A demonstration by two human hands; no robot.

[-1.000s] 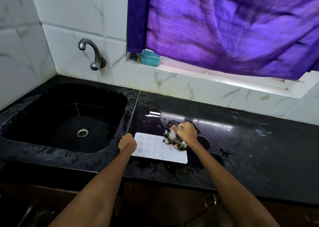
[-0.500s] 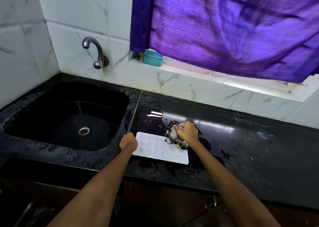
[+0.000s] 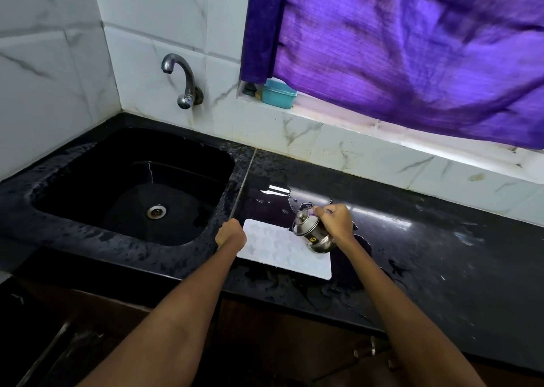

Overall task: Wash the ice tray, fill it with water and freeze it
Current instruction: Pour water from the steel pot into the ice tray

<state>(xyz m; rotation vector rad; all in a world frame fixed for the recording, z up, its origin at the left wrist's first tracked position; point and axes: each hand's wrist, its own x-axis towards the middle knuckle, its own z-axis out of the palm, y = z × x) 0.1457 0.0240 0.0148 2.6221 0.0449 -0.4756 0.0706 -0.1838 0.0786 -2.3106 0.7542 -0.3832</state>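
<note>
The ice tray (image 3: 282,249), white and flat, lies on the wet black counter (image 3: 426,254), near its front edge and just to the right of the sink (image 3: 132,186). The left hand (image 3: 231,236) is at the tray's left end with its fingers curled; it seems to grip that edge, though the fingertips are hidden behind the knuckles. The right hand (image 3: 335,220) is over the tray's far right corner, fingers wrapped round the handle of a small steel pot (image 3: 312,232). The pot is tilted, its lidded top leaning left over the tray, its base above the tray's right end. Whether water is running from it cannot be told. Puddles (image 3: 294,198) lie on the counter just behind the tray. Farther back and to the left of the tray, a metal tap (image 3: 182,80) juts from the tiled wall above the sink. Behind the tray, on the window ledge, stands a teal box (image 3: 278,95), partly under a purple curtain (image 3: 412,54).
</note>
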